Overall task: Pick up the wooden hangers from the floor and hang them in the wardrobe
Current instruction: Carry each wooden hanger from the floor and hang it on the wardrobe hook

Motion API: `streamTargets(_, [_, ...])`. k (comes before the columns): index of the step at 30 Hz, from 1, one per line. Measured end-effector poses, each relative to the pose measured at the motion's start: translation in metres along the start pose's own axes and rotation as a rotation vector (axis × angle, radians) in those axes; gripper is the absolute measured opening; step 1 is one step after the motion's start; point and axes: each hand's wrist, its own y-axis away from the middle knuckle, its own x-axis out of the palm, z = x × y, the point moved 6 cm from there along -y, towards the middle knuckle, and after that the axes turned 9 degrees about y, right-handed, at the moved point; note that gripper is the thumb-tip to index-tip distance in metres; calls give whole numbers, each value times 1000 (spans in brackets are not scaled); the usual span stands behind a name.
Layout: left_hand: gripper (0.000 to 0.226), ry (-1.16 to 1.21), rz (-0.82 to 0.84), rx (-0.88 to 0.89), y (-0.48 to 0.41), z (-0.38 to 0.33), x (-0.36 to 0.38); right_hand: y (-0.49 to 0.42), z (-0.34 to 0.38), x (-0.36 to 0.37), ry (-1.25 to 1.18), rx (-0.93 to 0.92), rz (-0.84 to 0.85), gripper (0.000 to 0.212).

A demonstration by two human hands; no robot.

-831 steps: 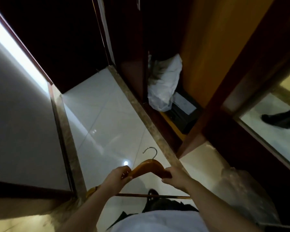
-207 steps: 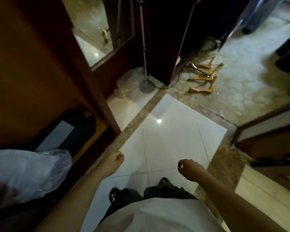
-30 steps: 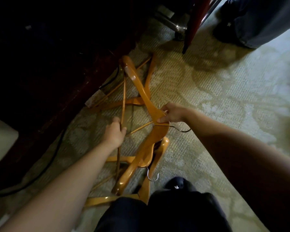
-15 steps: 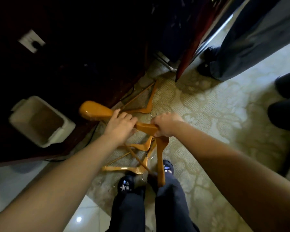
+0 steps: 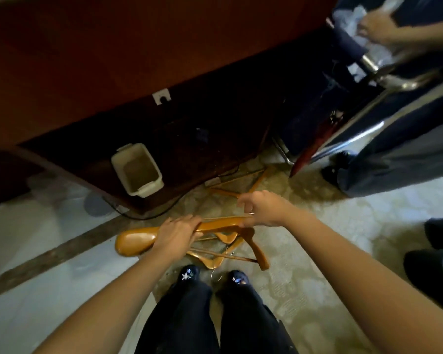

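Note:
I hold one wooden hanger (image 5: 136,240) up off the floor with both hands. My left hand (image 5: 177,235) grips its left shoulder. My right hand (image 5: 261,209) grips it at the neck, by the hook. Its other shoulder hangs down to the right. Below it, two more wooden hangers (image 5: 210,256) lie on the patterned carpet just in front of my shoes. Another hanger (image 5: 243,185) lies farther off by the dark cabinet. The wardrobe is out of view.
A dark wooden cabinet (image 5: 113,72) fills the top. A cream bin (image 5: 137,169) stands under it, with a black cable on the floor. Another person (image 5: 394,149) stands at the right by a metal trolley (image 5: 368,62). White tile floor (image 5: 49,290) lies at the left.
I have stood up higher with the hanger, so the floor and remaining hangers look farther away. Both hands keep their grip on it.

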Motion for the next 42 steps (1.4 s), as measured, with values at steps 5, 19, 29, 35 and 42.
streamTargets(5, [34, 135, -60, -154, 55, 6, 4, 29, 2, 0, -191, -67, 43, 66])
streamTargets(19, [26, 566, -444, -534, 226, 25, 43, 22, 143, 66, -57, -418, 222, 10])
streamTargets(29, [20, 780, -572, -895, 373, 96, 115, 21, 316, 143, 283, -671, 300, 11])
streamTargets(35, [29, 850, -580, -994, 472, 157, 150, 35, 437, 203, 380, -763, 349, 18])
streamTargets(42, [30, 887, -667, -1111, 580, 214, 161, 50, 559, 249, 427, -837, 380, 29])
